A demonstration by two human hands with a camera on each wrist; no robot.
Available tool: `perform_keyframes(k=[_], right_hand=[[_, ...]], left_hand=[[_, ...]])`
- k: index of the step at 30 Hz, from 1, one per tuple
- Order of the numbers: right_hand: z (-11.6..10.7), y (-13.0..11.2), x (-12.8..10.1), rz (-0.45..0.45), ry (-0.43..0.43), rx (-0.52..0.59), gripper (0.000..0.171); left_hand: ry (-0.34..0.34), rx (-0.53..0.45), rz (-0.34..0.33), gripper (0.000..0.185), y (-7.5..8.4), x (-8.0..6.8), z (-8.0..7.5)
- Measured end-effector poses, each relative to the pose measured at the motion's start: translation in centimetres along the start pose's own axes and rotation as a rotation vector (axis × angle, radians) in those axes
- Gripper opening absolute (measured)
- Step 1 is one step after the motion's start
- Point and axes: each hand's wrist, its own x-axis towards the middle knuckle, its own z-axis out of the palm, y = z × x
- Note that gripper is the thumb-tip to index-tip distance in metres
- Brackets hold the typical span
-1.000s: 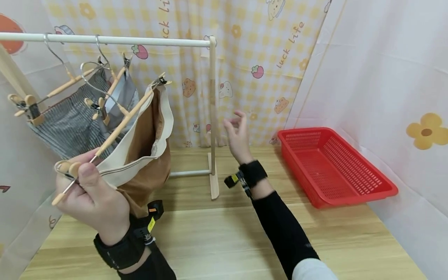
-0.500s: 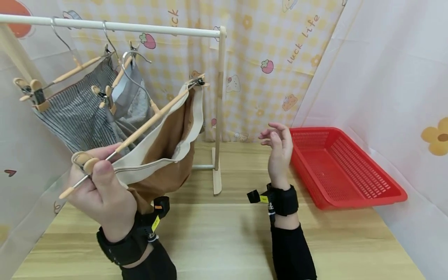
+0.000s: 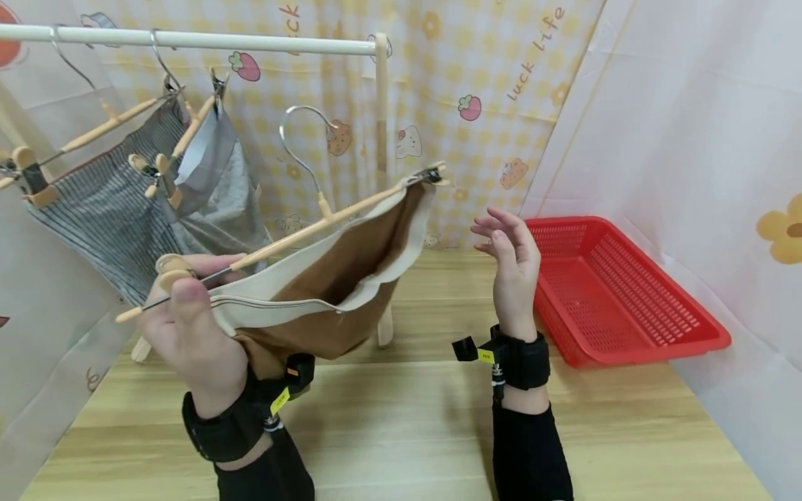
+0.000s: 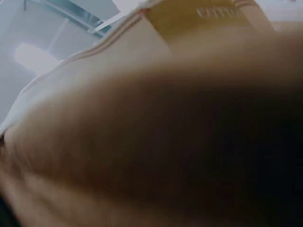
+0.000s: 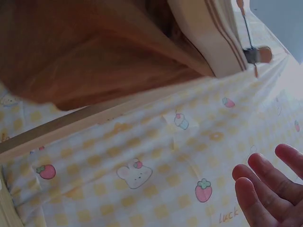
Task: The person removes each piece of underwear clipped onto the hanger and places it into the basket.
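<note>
My left hand (image 3: 197, 341) grips the near end of a clip hanger (image 3: 291, 240), thumb against its clip (image 3: 178, 268). Brown underpants (image 3: 326, 335) with a cream waistband hang from it, the waist gaping toward me. At the far end another clip (image 3: 431, 174) bites the waistband. The hanger's metal hook (image 3: 285, 136) points up, apart from the rail. To the right, my right hand (image 3: 516, 278) is raised with relaxed fingers, touching nothing. In the left wrist view, blurred brown cloth (image 4: 118, 132) covers most of the picture. The right wrist view shows the underpants (image 5: 94, 56) beyond my fingertips (image 5: 246, 191).
A clothes rack with a white rail (image 3: 263, 42) stands behind. Striped shorts (image 3: 119, 202) and grey shorts (image 3: 219, 188) hang from it on clip hangers at the left. A red basket (image 3: 626, 292) sits on the wooden table (image 3: 401, 431) at the right, before a patterned curtain (image 3: 464, 62).
The hanger has swung its far end rightward, away from the hung shorts, and its hook has moved right. My right hand has moved right, to beside the red basket.
</note>
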Motion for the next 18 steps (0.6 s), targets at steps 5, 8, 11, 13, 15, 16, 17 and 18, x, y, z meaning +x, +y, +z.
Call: perform_keyframes(k=[5,8,11,13,15,16,17,18], right_hand=[[0.2,-0.7,0.0,-0.047,-0.041,0.003,0.036],[0.3,-1.2,0.0,-0.066,-0.039,0.013,0.037],[0.2,-1.7,-0.1,-0.057,-0.017,0.031,0.038],[0.2,-1.9,-0.1,-0.041,0.003,0.056,0.038],[0.2,-2.0,-0.2,-0.026,0.018,0.077,0.038],[0.1,-2.1,-0.2,-0.019,0.022,0.082,0.038],[0.1,-2.1,-0.2,-0.016,0.024,0.090,0.038],[0.1,-2.1,-0.2,-0.012,0.023,0.096,0.039]], left_hand=[[-0.097,-0.025,-0.130,0.051,-0.5,-0.5,0.3],[-0.171,-0.019,-0.163,0.050,-0.9,-0.8,0.5],[-0.241,-0.003,-0.175,0.049,-1.3,-1.1,0.8],[-0.276,0.013,-0.178,0.049,-1.5,-1.2,0.9],[-0.298,0.022,-0.177,0.050,-1.7,-1.4,1.0],[-0.304,0.020,-0.179,0.049,-1.7,-1.4,1.0],[-0.309,0.019,-0.179,0.049,-1.8,-1.4,1.0],[-0.315,0.025,-0.177,0.049,-1.8,-1.4,1.0]])
